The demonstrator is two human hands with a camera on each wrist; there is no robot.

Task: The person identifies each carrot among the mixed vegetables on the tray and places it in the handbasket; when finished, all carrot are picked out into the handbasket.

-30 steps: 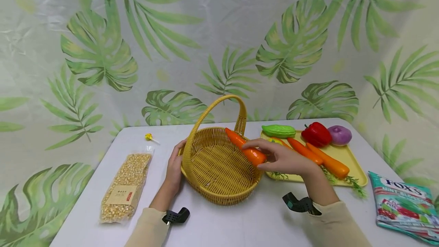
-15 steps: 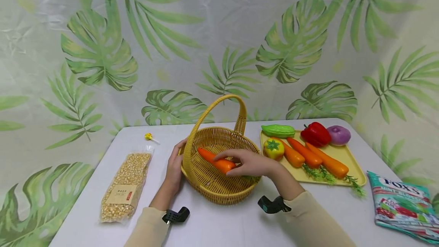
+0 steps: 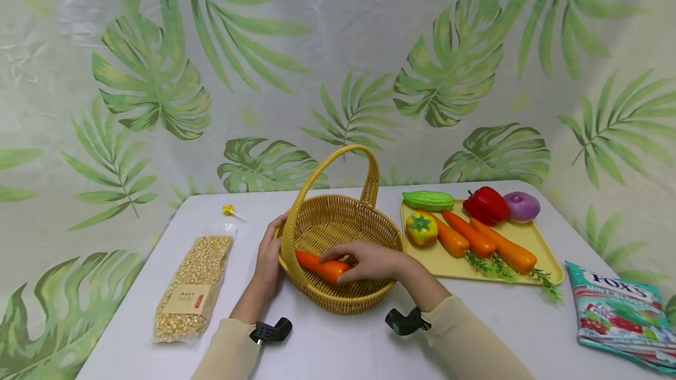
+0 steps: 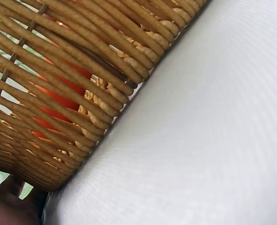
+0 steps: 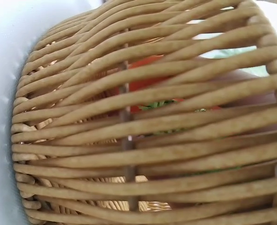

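Observation:
A yellow-brown wicker basket (image 3: pixel 345 304) with an arched handle stands in the middle of the table. At its left side my left hand (image 3: pixel 267 257) grips the rim; the fingertips are hidden in the head view. My right hand (image 3: pixel 364 260) reaches over the near right rim and holds an orange carrot (image 3: pixel 330 271) by its thick end, low inside the basket. The carrot's tip lies by the left foot of the handle. In the left wrist view the carrot (image 4: pixel 61 101) shows red through the weave. Green carrot leaves (image 5: pixel 157 104) show through the weave in the right wrist view.
A yellow tray (image 3: pixel 470 268) at right bears several carrots (image 3: pixel 475 238), a yellow tomato-like vegetable (image 3: pixel 422 228), a bitter melon (image 3: pixel 429 200), a red bell pepper (image 3: pixel 487 206) and a purple round vegetable (image 3: pixel 521 207). A candy bag (image 3: pixel 623 315), corn kernels (image 3: pixel 192 286) and a lollipop (image 3: pixel 229 210) lie around.
My right hand has carried the carrot from over the basket's right rim leftward and down into the basket. My left hand has stayed at the left rim.

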